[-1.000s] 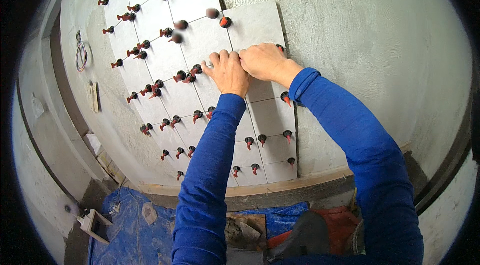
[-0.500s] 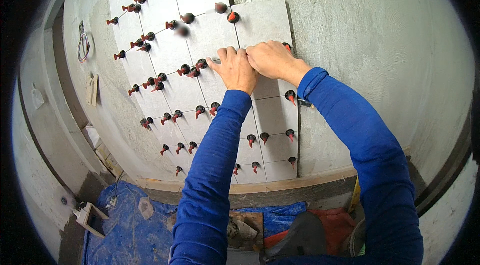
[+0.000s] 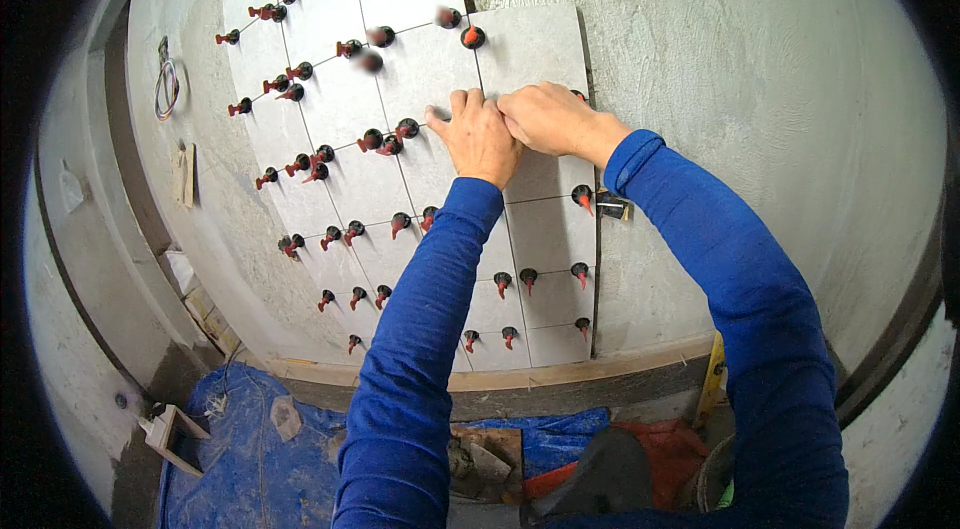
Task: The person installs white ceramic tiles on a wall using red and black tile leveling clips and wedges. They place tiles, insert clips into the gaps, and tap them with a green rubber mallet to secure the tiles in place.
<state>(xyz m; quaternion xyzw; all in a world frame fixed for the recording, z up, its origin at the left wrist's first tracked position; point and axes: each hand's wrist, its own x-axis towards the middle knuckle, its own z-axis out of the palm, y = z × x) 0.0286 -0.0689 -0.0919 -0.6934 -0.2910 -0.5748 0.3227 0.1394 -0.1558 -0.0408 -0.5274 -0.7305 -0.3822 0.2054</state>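
Pale square tiles cover part of the wall, with several black-and-red levelling clips along their joints. My left hand lies against a tile joint, thumb spread to the left near a cluster of clips, fingertips bent on the tile. Just right of it, touching its fingers, my right hand is closed with bent fingers at the same joint; whatever it grips is hidden. A clip at the tiles' right edge is partly hidden behind my right hand.
Bare plaster wall lies right of the tiles. A cable coil hangs at left, beside a doorway. Below are a wooden ledge, a blue tarp, a small stool, a board with trowel and a yellow level.
The tiles sit slightly higher and further right in the picture, as the view shifted. Both hands remain at the same joint, with only slight movement of fingers and forearms.
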